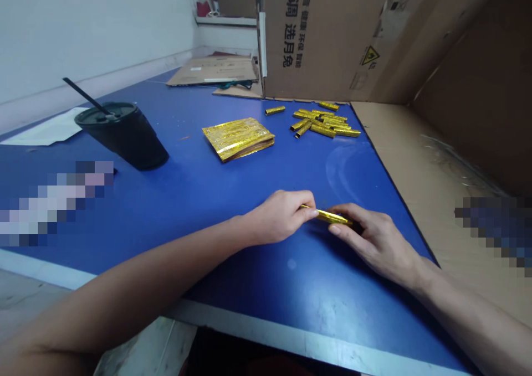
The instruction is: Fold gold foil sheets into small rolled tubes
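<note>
My left hand (286, 215) is closed, pinching the left end of a narrow gold foil strip (330, 216) just above the blue table. At the strip's other end, the thumb and fingers of my right hand (372, 240) close around it; part of that end is hidden. Beyond my hands lies a stack of flat gold foil sheets (239, 138). Farther right is a loose pile of folded gold foil pieces (326, 122), narrow and tube-like, with a single folded piece (275, 110) apart to its left.
A black tumbler (133, 138) with a straw stands on the left of the blue table (199, 193), near a white sheet (45, 129). A large cardboard box (328, 44) rises at the back right. Flat cardboard (211, 68) lies at the back. Blurred patches cover both sides.
</note>
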Tool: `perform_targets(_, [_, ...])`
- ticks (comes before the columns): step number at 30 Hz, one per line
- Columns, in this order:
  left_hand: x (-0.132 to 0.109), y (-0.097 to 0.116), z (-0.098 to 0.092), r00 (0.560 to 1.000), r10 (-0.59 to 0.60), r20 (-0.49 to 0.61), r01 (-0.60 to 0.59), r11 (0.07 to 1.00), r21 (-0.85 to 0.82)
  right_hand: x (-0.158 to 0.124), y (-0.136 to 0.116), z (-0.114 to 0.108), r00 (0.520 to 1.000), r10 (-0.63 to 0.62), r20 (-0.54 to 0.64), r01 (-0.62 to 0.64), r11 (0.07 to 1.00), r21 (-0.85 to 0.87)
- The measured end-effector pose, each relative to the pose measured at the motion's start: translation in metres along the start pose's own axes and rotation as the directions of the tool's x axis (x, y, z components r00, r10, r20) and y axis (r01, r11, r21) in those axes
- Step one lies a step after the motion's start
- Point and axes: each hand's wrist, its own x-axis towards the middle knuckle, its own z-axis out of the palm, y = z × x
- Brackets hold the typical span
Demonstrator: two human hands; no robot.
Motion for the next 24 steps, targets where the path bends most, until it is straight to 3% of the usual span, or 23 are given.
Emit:
perform_targets(3, [-0.0035, 0.0023, 0.0041, 0.993, 0.115, 0.007, -0.115, 0.985, 0.131, -0.0003, -0.0031, 0.0013, 0.997, -0.048, 0.067, 0.043, 0.996, 0.074])
perform_targets(9, [-0.0049, 0.0023, 0.0082, 0.978, 0.200, 0.066, -0.208, 0.965, 0.158, -0.0023, -0.0065, 0.0022, 0.995, -0.097, 0.028, 0.095, 0.992, 0.083])
perform_targets(13, [-0.0041, 0.0016, 0.0065, 0.972, 0.235, 0.001, -0.232, 0.956, 0.181, -0.0017, -0.0074, 0.0013, 0.999, -0.026, 0.031, 0.024, 0.997, 0.072])
perform_targets(20, [-0.0060, 0.0028, 0.0060, 0.975, 0.211, 0.066, -0.219, 0.960, 0.177, -0.0027, -0.0037, 0.0020, 0.990, -0.138, 0.010, 0.139, 0.990, -0.024])
perform_targets(24, [-0.0071, 0.0021, 0.0062, 0.964, 0.264, 0.043, -0.267, 0.943, 0.197, -0.0023, -0.0054, 0.0014, 0.993, -0.098, 0.060, 0.098, 0.995, 0.007])
